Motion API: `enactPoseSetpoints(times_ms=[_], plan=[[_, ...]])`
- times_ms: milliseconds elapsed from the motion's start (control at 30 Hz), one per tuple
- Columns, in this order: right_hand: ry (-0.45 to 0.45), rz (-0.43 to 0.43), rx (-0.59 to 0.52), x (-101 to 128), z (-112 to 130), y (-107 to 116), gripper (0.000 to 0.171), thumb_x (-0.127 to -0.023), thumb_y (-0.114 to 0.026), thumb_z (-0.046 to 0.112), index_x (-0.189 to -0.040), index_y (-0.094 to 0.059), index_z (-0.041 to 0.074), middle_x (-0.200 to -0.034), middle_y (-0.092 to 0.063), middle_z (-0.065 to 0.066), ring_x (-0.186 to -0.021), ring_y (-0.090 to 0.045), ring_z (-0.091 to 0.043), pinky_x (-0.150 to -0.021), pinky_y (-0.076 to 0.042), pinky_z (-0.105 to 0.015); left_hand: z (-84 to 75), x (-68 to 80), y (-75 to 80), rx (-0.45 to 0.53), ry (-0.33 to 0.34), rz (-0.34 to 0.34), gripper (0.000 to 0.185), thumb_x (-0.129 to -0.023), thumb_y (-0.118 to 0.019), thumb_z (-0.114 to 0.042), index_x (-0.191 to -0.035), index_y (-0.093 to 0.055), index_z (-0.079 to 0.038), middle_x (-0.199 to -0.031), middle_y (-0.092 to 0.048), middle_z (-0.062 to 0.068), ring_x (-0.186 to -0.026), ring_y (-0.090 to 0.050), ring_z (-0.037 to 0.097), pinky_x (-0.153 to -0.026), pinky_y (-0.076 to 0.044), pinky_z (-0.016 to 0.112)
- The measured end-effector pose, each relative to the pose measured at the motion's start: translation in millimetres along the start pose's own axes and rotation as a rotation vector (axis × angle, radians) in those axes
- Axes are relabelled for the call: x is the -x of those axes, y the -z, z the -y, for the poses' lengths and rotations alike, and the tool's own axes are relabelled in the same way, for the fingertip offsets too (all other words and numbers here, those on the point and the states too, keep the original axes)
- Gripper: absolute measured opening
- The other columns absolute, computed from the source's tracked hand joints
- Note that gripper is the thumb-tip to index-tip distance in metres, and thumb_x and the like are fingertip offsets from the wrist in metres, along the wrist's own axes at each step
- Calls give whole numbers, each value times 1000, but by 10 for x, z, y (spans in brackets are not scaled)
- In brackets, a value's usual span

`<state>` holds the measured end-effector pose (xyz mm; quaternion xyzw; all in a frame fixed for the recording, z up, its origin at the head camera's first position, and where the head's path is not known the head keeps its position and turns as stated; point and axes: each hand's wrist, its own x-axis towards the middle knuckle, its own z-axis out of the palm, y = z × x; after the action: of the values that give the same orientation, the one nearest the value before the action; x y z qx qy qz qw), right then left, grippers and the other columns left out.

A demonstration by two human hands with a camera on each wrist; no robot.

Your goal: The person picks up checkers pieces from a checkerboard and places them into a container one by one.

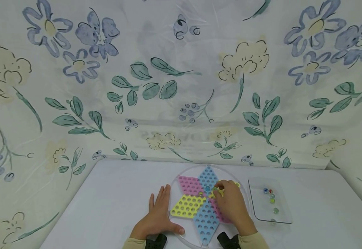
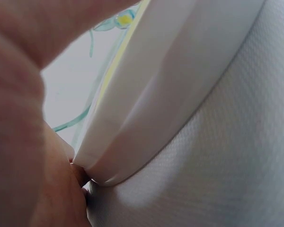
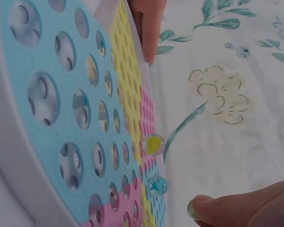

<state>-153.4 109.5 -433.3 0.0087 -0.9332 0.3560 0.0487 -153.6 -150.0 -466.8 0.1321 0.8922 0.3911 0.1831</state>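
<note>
left hand (image 1: 157, 216): fingers lying straight, flat on surface (image 1: 106, 200), touching board (image 1: 196, 207) rim | right hand (image 1: 231, 204): fingers curling over board centre, grip hidden | marble tray (image 1: 269, 204) sitting beside

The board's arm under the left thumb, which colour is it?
Yellow, beside the left hand; the head view shows it best.

one star board (image 1: 199, 204), two hands (image 1: 159, 218), one tray (image 1: 282, 216)
</note>
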Motion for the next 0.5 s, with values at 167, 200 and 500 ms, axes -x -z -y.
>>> enactPoseSetpoints(times_ms=[167,200,500], plan=[[-11,-6,-13,-2,4,39,17,-93,-70,10,-106,-70,0,-96,-63,-8,-86,-61,-21,-77,-54,-41,-7,0,-3,0,-2,-3,147,-61,-95,-48,-158,0,8,-165,-1,27,-152,9,41,-113,17,63],[-9,-7,-16,-2,3,46,17,-92,-70,9,-106,-70,0,-95,-63,-8,-85,-61,-21,-77,-54,-41,-9,0,-3,-3,-3,-4,147,-61,-95,-48,-158,0,8,-165,-1,27,-152,9,41,-113,17,63],[-41,-16,1,-20,-29,83,17,-93,-70,10,-108,-70,1,-96,-63,-7,-86,-59,-19,-77,-53,-39,-19,5,-5,-19,-4,-4,147,-61,-95,-49,-158,0,8,-165,-1,26,-152,8,41,-113,16,62]])
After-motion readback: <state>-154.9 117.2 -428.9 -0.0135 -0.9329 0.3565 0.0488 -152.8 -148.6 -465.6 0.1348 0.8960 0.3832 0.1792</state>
